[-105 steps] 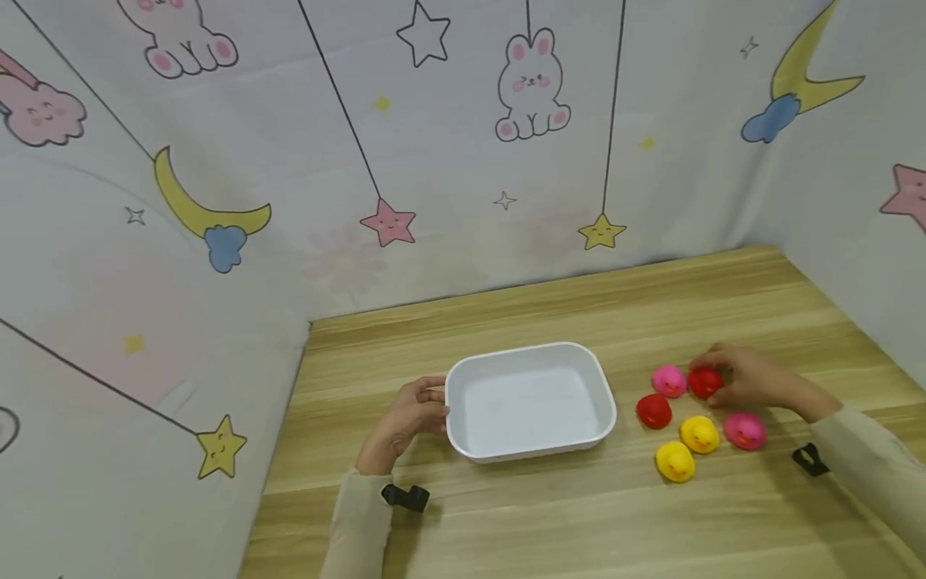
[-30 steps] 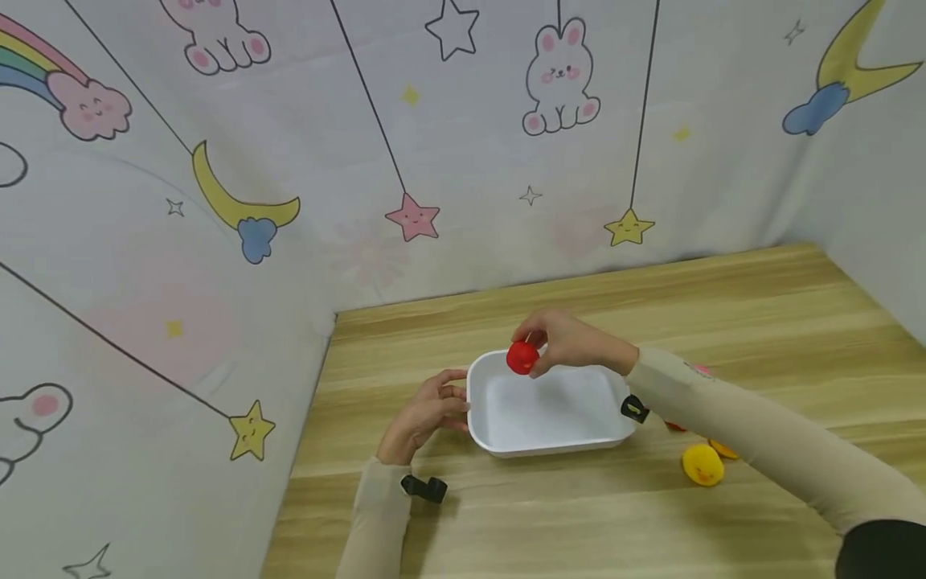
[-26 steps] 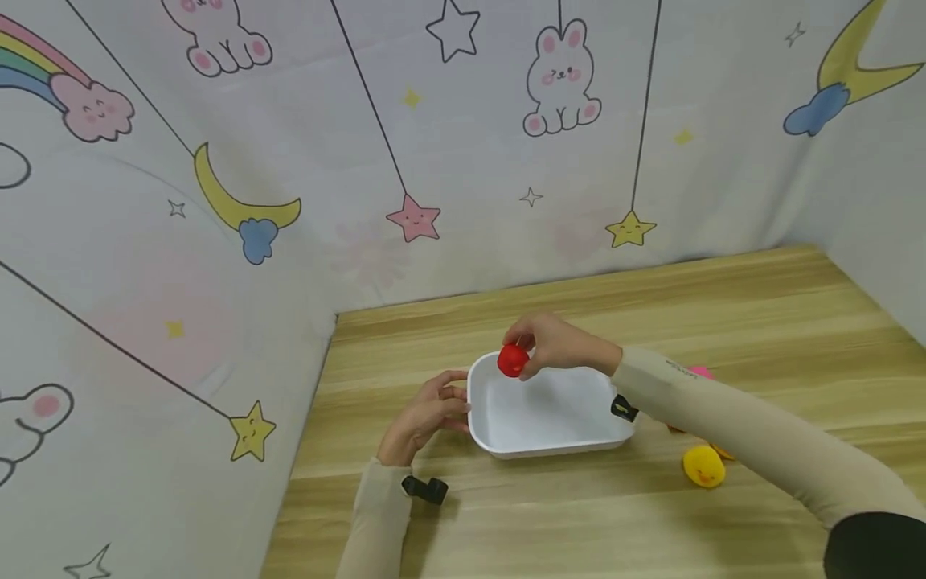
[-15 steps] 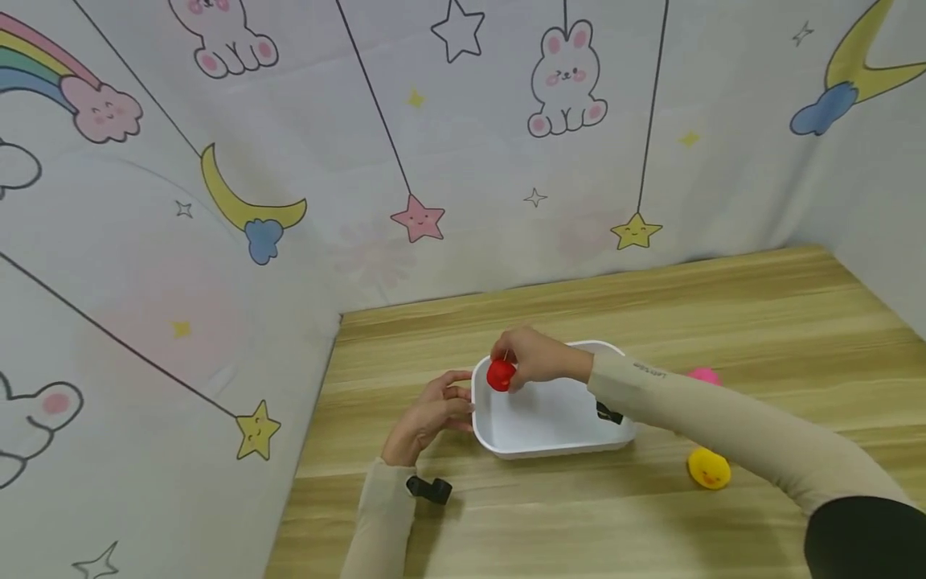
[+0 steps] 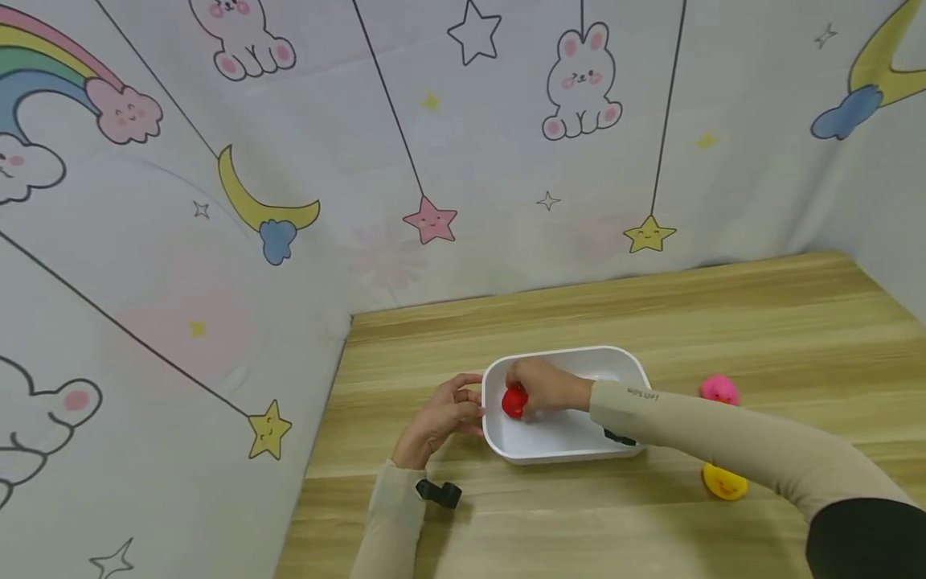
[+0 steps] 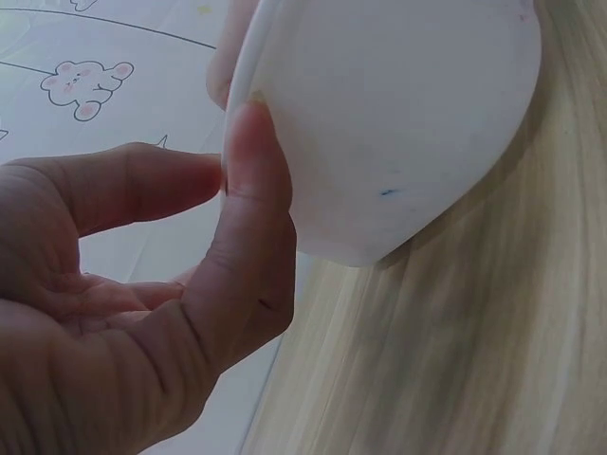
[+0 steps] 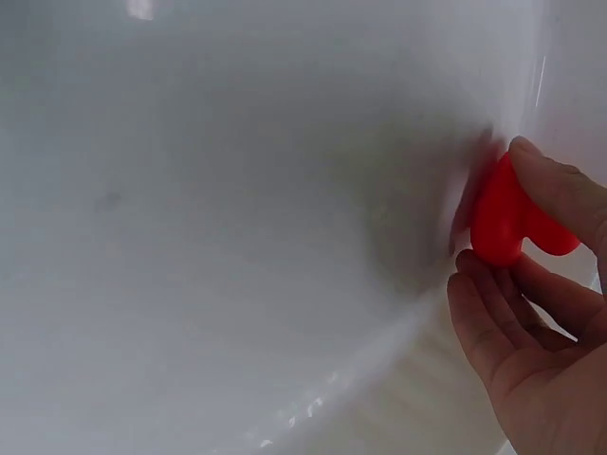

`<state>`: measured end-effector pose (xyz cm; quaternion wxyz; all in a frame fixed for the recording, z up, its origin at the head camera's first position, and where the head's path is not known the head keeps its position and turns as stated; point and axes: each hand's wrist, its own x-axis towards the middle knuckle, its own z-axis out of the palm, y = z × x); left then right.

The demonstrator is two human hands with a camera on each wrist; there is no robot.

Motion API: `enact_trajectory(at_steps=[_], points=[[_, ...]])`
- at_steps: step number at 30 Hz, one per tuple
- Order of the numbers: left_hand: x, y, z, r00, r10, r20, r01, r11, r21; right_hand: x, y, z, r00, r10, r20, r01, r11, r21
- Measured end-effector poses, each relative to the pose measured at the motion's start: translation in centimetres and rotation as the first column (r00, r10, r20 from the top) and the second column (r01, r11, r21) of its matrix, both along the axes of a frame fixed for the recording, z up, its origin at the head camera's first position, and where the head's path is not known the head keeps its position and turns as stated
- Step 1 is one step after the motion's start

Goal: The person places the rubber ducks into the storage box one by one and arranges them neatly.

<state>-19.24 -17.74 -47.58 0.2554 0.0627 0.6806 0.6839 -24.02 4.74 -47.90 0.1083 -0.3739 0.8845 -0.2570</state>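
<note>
A white rectangular tray [image 5: 579, 450] stands on the wooden table. At its left end, my left hand [image 5: 443, 414] holds the rim; in the left wrist view, one fingertip [image 6: 211, 177] meets the rim and another digit [image 6: 256, 156] lies against the outer wall. My right hand [image 5: 542, 384] reaches into the tray and pinches a red rubber duck [image 5: 514, 401] near the left end. Seen from the right wrist, the red duck [image 7: 503, 218] sits between thumb and fingers, close to the white wall. Whether it touches the tray floor is unclear.
Right of the tray, a pink duck [image 5: 719, 389] and a yellow duck [image 5: 726, 482] show on the table [image 5: 810, 322], with the right sleeve [image 5: 745, 438] crossing between them. A patterned white cloth [image 5: 506, 265] closes off the back and sides.
My right hand took a red duck from the group at right, carried it left over the tray, then lowered it inside. My left hand stays at the tray's left end. The head view shifted slightly.
</note>
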Motion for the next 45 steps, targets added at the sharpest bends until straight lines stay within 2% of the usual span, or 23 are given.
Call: enact_trajectory(at_steps=[9, 13, 18, 20, 24, 29, 32, 36, 39, 45], points=[[0.0, 0.8, -0.1, 1.000, -0.009, 0.000, 0.009, 1.000, 0.013, 0.6, 0.9, -0.7, 0.997, -0.027, -0.078, 0.026, 0.999, -0.025], [0.1, 1.1, -0.2, 1.000, -0.008, 0.003, 0.008, 1.000, 0.011, 1.1, 1.5, -0.5, 0.998, -0.057, -0.033, 0.058, 0.998, 0.009], [0.0, 1.4, -0.3, 1.000, -0.022, 0.016, 0.022, 1.000, 0.002, 1.9, 3.1, 1.8, 0.984, -0.113, 0.140, 0.107, 0.993, 0.048], [0.0, 1.5, -0.3, 1.000, -0.023, 0.016, 0.024, 1.000, -0.007, 2.1, 3.8, 2.9, 0.979, -0.114, 0.172, 0.109, 0.993, 0.035], [0.0, 1.5, -0.1, 1.000, -0.015, 0.009, 0.015, 1.000, -0.026, 2.4, 5.3, 5.0, 0.981, -0.107, 0.164, 0.110, 0.994, -0.004], [-0.1, 1.4, 0.1, 1.000, -0.015, 0.000, 0.015, 0.999, -0.044, 2.8, 8.1, 7.4, 0.979, -0.144, 0.144, 0.155, 0.986, -0.066], [-0.1, 1.3, 0.2, 1.000, -0.009, -0.005, 0.008, 0.999, -0.051, 3.0, 10.3, 8.6, 0.977, -0.192, 0.097, 0.202, 0.973, -0.109], [0.0, 1.1, 0.2, 1.000, -0.004, -0.003, 0.003, 0.999, -0.050, 3.5, 13.8, 9.7, 0.950, -0.310, 0.044, 0.313, 0.936, -0.162], [0.2, 0.9, 0.2, 1.000, -0.007, 0.000, 0.007, 0.999, -0.042, 4.1, 16.5, 10.1, 0.926, -0.375, 0.043, 0.376, 0.908, -0.183], [0.3, 0.7, 0.2, 1.000, -0.006, 0.004, 0.006, 1.000, -0.025, 5.1, 20.8, 8.8, 0.912, -0.406, 0.064, 0.410, 0.894, -0.180]])
